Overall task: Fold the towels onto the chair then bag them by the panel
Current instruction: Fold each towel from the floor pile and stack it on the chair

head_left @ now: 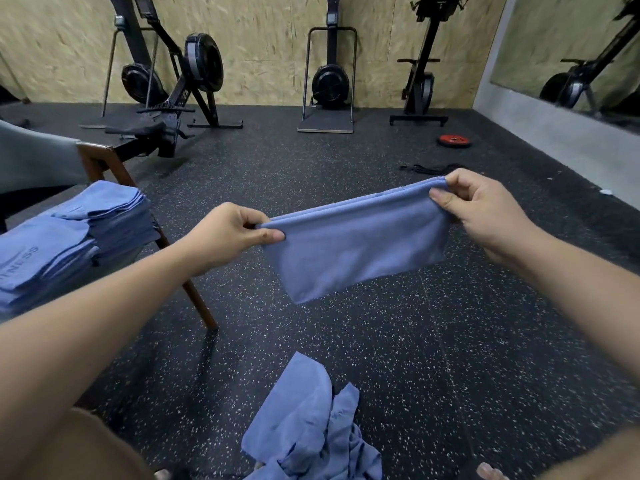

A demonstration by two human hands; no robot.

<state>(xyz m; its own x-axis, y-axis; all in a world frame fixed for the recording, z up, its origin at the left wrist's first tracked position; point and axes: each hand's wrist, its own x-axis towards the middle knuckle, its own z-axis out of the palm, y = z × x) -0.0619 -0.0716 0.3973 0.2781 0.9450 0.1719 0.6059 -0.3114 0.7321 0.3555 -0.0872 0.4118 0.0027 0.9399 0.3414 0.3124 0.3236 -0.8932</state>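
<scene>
A blue towel (pixel 353 244), folded double, hangs in the air in front of me above the floor. My left hand (pixel 228 233) pinches its upper left corner and my right hand (pixel 485 209) pinches its upper right corner, so the top edge is stretched between them. On the chair (pixel 104 164) at the left lie stacks of folded blue towels (pixel 79 233). A crumpled heap of unfolded blue towels (pixel 311 427) lies on the floor near my feet.
The floor is black speckled rubber. Rowing machines (pixel 173 88) and other exercise machines (pixel 330 81) stand along the wooden panel wall at the back. A red weight plate (pixel 454 140) and a black strap (pixel 433 168) lie on the floor. A mirror (pixel 571 57) lines the right wall.
</scene>
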